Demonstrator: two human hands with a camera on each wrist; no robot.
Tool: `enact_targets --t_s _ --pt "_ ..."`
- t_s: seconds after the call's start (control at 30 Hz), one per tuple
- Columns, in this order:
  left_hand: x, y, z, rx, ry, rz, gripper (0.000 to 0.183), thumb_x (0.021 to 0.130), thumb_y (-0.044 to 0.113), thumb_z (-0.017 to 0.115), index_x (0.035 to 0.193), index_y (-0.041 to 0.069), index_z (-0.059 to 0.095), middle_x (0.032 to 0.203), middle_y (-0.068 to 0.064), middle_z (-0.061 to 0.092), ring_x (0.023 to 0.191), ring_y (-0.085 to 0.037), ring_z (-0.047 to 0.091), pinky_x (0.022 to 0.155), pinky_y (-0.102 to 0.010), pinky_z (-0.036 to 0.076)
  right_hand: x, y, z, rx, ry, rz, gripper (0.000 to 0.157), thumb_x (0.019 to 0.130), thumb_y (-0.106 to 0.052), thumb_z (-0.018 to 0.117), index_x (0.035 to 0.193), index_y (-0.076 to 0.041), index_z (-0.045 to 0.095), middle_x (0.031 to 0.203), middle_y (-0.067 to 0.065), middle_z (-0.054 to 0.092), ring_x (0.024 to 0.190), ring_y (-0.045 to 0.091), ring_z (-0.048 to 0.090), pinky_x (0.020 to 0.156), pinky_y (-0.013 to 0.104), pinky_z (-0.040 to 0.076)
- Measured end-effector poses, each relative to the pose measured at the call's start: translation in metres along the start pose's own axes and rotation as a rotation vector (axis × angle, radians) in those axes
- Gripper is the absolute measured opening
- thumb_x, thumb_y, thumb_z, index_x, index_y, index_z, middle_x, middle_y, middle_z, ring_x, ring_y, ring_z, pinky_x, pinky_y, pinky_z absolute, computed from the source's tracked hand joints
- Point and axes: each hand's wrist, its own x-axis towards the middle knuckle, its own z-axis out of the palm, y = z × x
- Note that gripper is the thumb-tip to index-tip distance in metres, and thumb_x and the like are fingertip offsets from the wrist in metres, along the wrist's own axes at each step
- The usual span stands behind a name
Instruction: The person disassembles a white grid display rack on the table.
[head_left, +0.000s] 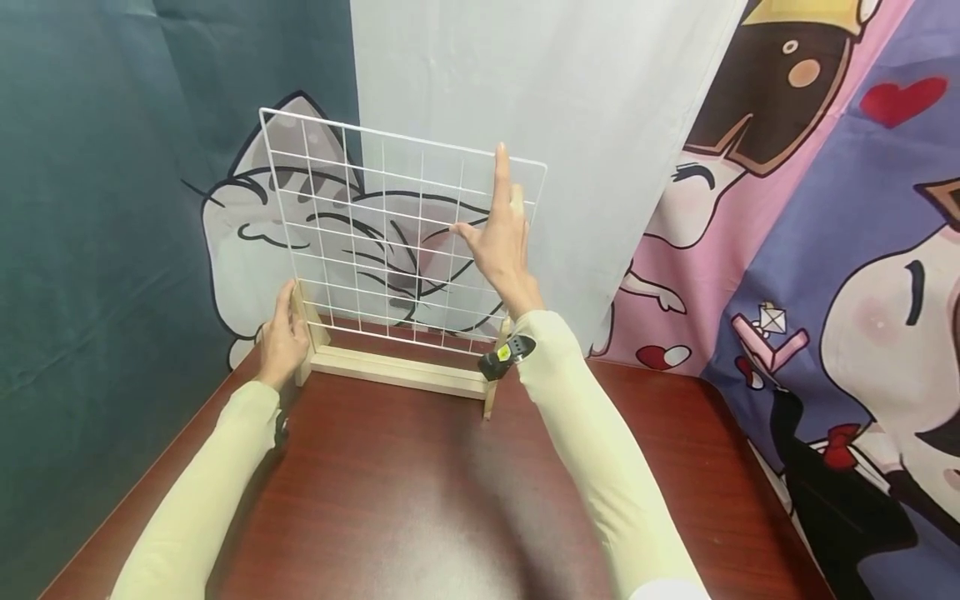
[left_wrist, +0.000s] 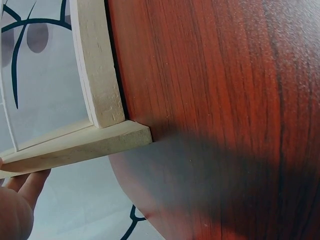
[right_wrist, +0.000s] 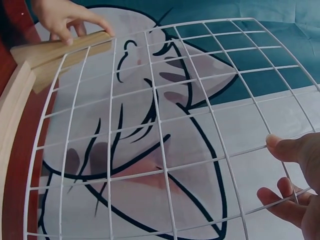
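Observation:
A white wire grid panel stands upright, slightly tilted, in a pale wooden stand with a post at each side and a bar across the bottom. My left hand grips the stand's left post, and in the left wrist view its fingers lie against the post's outer side. At the grid's right edge, my right hand holds the wires, index finger pointing up. In the right wrist view, the thumb touches a wire while other fingers reach among the wires lower down. My right forearm partly hides the right post.
The stand sits toward the back of a dark red wooden table. Cloth with cartoon figures hangs behind and to the right, and a dark green cloth hangs at the left. Both wrists wear dark straps.

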Motion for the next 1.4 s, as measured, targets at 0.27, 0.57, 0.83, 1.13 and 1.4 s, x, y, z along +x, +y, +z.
enact_targets --t_s 0.27,0.57,0.83,1.13,1.4 --pt "0.0 -0.002 0.002 0.011 0.033 0.035 0.073 0.093 -0.005 0.047 0.156 0.025 0.028 0.136 -0.038 0.052 0.084 -0.055 0.062 0.067 -0.063 0.046 0.009 -0.007 -0.009 0.012 -0.006 0.023 0.124 0.074 -0.018 0.088 0.16 -0.037 0.001 0.12 0.014 0.052 0.085 0.025 0.051 0.083 0.039 0.05" --pt "0.001 -0.003 0.001 0.015 0.046 0.04 0.072 0.093 -0.005 0.047 0.156 0.026 0.028 0.134 -0.039 0.053 0.078 -0.051 0.06 0.066 -0.062 0.046 0.019 -0.016 -0.021 0.008 -0.017 0.054 0.126 0.076 -0.02 0.087 0.159 -0.041 -0.005 0.148 0.017 0.046 0.117 0.034 0.057 0.102 0.044 0.047" --pt "-0.003 -0.004 0.002 0.02 0.033 0.019 0.073 0.093 -0.005 0.048 0.156 0.027 0.028 0.123 -0.041 0.058 0.076 -0.052 0.06 0.064 -0.06 0.045 0.024 -0.02 -0.026 0.002 -0.022 0.067 0.127 0.076 -0.02 0.087 0.159 -0.042 -0.006 0.158 0.017 0.038 0.127 0.036 0.054 0.108 0.045 0.044" --pt "-0.005 -0.006 0.001 0.021 0.049 0.052 0.072 0.092 -0.007 0.048 0.155 0.022 0.03 0.13 -0.039 0.056 0.067 -0.043 0.055 0.059 -0.054 0.042 0.035 -0.026 -0.037 -0.003 0.011 0.046 0.129 0.073 -0.021 0.089 0.16 -0.039 -0.005 0.156 0.015 0.04 0.132 0.032 0.05 0.112 0.039 0.04" --pt "-0.003 -0.006 0.0 -0.001 0.064 0.071 0.073 0.091 -0.008 0.05 0.155 0.023 0.031 0.133 -0.037 0.055 0.068 -0.042 0.052 0.062 -0.057 0.042 0.045 -0.032 -0.05 0.008 0.054 0.033 0.128 0.074 -0.019 0.089 0.16 -0.036 -0.003 0.153 0.011 0.043 0.13 0.025 0.049 0.111 0.03 0.038"
